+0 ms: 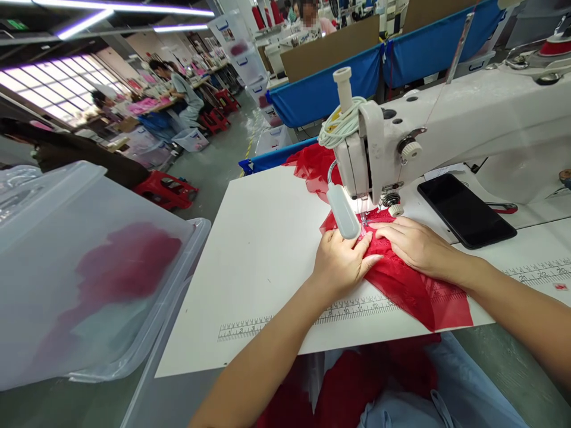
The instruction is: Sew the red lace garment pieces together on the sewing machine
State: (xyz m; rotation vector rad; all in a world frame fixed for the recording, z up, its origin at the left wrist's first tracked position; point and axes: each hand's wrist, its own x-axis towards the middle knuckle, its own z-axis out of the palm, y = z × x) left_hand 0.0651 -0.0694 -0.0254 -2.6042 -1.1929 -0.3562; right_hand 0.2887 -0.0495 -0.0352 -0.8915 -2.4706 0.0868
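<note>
Red sheer fabric (401,285) lies under the needle of a white sewing machine (455,113) and drapes toward the table's front edge. Just left of the presser foot (364,219), my left hand (341,261) presses on the fabric, its thumb and index finger apart; a grey lamp head (343,211) hides part of its other fingers. My right hand (408,244) lies flat on the fabric to the right of the needle, fingers stretched toward the foot; its thumb is hidden. More red fabric (312,169) bunches behind the needle area.
A black phone (466,211) lies on the white table (250,255) beside the machine, near red-handled snips (504,208). Translucent bins (89,279) stand at the left. Red cloth (357,386) hangs over my lap. Other people sit at machines farther off.
</note>
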